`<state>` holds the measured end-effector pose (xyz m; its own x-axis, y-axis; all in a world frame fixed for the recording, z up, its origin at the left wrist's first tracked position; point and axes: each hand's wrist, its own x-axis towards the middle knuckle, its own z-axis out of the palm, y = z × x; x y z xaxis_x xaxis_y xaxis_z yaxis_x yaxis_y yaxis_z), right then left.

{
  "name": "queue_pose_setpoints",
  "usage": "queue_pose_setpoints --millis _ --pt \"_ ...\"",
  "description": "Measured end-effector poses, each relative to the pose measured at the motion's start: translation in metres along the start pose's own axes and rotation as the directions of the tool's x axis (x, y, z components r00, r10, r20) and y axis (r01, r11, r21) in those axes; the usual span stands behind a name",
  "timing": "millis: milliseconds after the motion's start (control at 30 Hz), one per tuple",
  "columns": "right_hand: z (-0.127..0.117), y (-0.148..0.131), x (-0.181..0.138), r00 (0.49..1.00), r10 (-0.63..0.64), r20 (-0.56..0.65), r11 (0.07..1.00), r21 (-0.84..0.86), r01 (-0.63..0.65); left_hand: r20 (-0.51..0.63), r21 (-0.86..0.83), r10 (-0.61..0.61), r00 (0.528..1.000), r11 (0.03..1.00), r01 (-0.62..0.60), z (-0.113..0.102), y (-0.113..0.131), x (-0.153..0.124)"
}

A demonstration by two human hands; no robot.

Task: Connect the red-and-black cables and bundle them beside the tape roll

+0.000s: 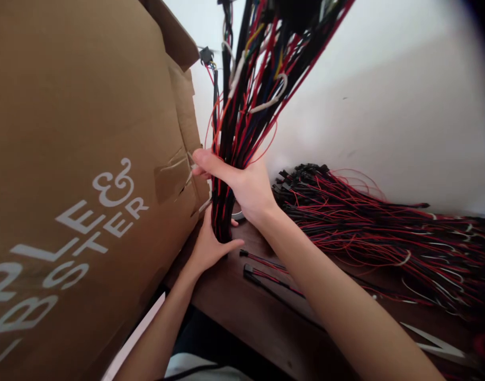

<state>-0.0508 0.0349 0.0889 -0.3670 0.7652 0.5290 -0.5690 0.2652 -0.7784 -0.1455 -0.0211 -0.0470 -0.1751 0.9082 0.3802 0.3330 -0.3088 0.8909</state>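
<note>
An upright bundle of wire harnesses (236, 124), mostly black and red with some orange, white, yellow and blue wires, rises from the table in front of me. My right hand (250, 185) is closed round its middle, thumb pointing left across the front. Lower down, my left hand (208, 246) curls round the bundle's bottom end; its thumb sticks out to the right and its fingers are mostly hidden behind the wires. The bundle's top runs out of view. One loose black connector (206, 55) hangs off to the upper left.
A large cardboard box (79, 137) with white lettering fills the left side. To the right, a big pile of similar harnesses (346, 222) lies on the dark table (234, 296). Several loose wires with connectors (248, 271) lie nearer. Scissors (433, 341) are at lower right.
</note>
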Motion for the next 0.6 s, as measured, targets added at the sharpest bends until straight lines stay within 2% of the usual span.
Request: queue_pose_setpoints --millis 100,167,267,400,600 --pt "-0.0068 0.0021 -0.0008 1.0 -0.022 0.007 0.999 -0.047 0.022 0.101 0.051 -0.007 0.995 0.999 0.002 -0.0025 -0.0059 -0.0042" --pt "-0.0093 0.0039 -0.0007 1.0 0.014 0.011 1.0 -0.016 -0.014 0.12 0.104 -0.022 0.993 0.994 0.01 -0.0036 -0.0082 -0.0049" --pt "-0.0087 0.0047 0.0008 0.997 0.07 -0.031 0.997 0.035 -0.069 0.076 0.188 -0.046 0.996 0.982 0.031 -0.0023 -0.0097 -0.0039" --pt "-0.0052 0.002 0.0034 0.995 0.067 -0.075 0.998 0.022 -0.066 -0.031 0.241 -0.022 0.999 0.97 0.029 0.0021 -0.009 -0.004" --pt "-0.0082 0.0008 0.0006 0.997 0.075 -0.006 0.997 0.029 -0.075 -0.012 0.116 -0.035 0.999 0.993 0.036 0.0054 -0.0069 -0.0063"
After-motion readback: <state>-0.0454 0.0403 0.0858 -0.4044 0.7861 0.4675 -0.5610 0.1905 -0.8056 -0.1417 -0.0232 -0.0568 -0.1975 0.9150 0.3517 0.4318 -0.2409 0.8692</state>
